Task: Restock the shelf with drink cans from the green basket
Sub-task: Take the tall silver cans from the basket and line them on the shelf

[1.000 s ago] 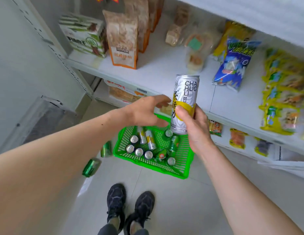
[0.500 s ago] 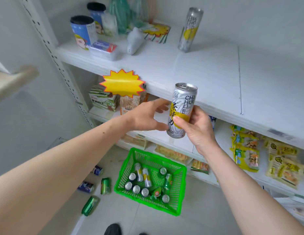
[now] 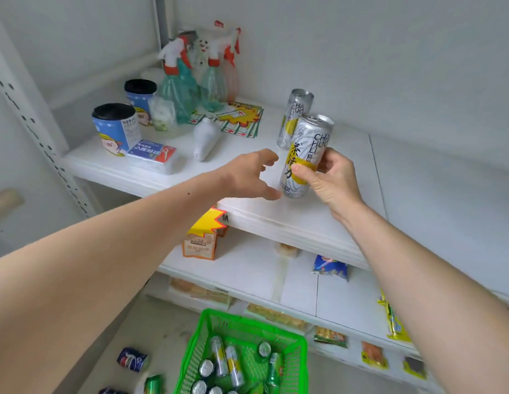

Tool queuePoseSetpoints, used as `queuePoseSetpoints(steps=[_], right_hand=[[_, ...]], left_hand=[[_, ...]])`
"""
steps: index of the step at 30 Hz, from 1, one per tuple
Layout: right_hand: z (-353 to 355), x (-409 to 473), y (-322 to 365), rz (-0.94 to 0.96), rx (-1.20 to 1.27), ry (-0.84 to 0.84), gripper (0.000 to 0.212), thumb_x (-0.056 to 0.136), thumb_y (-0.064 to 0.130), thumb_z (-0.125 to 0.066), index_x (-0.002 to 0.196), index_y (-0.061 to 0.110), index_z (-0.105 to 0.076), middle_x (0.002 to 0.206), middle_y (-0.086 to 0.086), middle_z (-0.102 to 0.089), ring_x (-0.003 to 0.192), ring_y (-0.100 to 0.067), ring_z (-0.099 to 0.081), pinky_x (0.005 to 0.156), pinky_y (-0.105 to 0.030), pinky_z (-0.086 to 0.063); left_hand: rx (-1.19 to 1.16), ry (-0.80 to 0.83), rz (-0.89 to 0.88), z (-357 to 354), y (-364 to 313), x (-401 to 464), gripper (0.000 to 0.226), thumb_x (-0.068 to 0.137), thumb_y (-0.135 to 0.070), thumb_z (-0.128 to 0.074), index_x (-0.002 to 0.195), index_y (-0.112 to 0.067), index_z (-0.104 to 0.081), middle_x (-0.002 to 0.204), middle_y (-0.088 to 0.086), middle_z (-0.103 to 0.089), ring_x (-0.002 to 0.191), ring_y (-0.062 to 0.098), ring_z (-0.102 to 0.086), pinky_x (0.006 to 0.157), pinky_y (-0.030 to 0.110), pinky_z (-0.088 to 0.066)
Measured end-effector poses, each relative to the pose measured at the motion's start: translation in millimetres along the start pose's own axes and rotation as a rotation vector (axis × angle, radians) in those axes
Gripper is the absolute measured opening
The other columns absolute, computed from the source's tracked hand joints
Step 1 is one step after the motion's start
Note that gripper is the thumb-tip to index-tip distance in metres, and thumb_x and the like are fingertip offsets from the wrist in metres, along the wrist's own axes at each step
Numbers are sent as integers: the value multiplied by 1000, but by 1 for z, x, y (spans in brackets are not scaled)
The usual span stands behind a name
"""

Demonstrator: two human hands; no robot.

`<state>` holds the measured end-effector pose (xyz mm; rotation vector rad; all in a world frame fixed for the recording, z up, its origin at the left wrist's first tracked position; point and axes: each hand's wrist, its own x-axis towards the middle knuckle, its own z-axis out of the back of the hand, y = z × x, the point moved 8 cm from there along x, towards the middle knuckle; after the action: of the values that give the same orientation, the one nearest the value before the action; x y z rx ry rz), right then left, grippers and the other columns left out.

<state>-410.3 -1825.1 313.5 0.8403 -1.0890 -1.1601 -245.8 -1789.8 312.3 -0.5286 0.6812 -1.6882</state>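
Observation:
My right hand [image 3: 331,177] grips a tall silver-and-yellow drink can [image 3: 305,155], held upright just above the front part of the white upper shelf [image 3: 318,223]. My left hand [image 3: 247,174] hovers beside the can with fingers spread, its fingertips close to the can's lower left side. A second matching can [image 3: 293,115] stands on the shelf right behind the held one. The green basket [image 3: 298,354] sits on the floor below, with several cans lying and standing in it.
The upper shelf's left part holds two blue cups [image 3: 116,129], a flat packet [image 3: 152,156], spray bottles [image 3: 179,83] and paper signs [image 3: 236,120]. Lower shelves carry snack bags [image 3: 200,243]. Loose cans [image 3: 132,359] lie on the floor left of the basket.
The view has tilted up from the basket to the upper shelf. My right hand has raised the can to that shelf, near the standing can. My left hand stays beside it.

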Motion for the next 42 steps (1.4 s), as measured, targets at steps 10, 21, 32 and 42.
queuePoseSetpoints(steps=[10, 21, 32, 42], right_hand=[[-25, 80, -44, 5, 27, -62, 36, 62, 9, -80, 91, 23, -64, 94, 0, -74, 90, -18, -72, 89, -44, -58], [-32, 115, -50, 71, 8, 29, 38, 71, -6, -74, 102, 14, -62, 95, 3, -71, 83, -2, -67, 77, -17, -52], [-30, 92, -85, -58, -172, -73, 46, 59, 19, -93, 95, 25, -66, 88, 10, -72, 86, -8, -71, 87, -32, -58], [-36, 95, -81, -55, -173, -85, 38, 64, 15, -89, 96, 23, -69, 87, 6, -73, 83, -7, -71, 85, -25, -56]], left_hand=[[59, -47, 27, -13, 51, 76, 86, 73, -33, -79, 144, -17, -33, 146, 4, -39, 134, 18, -38, 108, 32, -36], [5, -114, 46, -7, 57, 108, 83, 77, -31, -76, 145, -18, -32, 147, 3, -39, 136, 17, -36, 107, 28, -32], [18, -89, 64, -16, 61, 117, 86, 74, -30, -79, 145, -17, -33, 146, 1, -42, 134, 17, -40, 104, 27, -36], [23, -73, 88, -11, 65, 115, 85, 75, -29, -78, 145, -17, -32, 146, 3, -41, 133, 18, -40, 99, 25, -35]])
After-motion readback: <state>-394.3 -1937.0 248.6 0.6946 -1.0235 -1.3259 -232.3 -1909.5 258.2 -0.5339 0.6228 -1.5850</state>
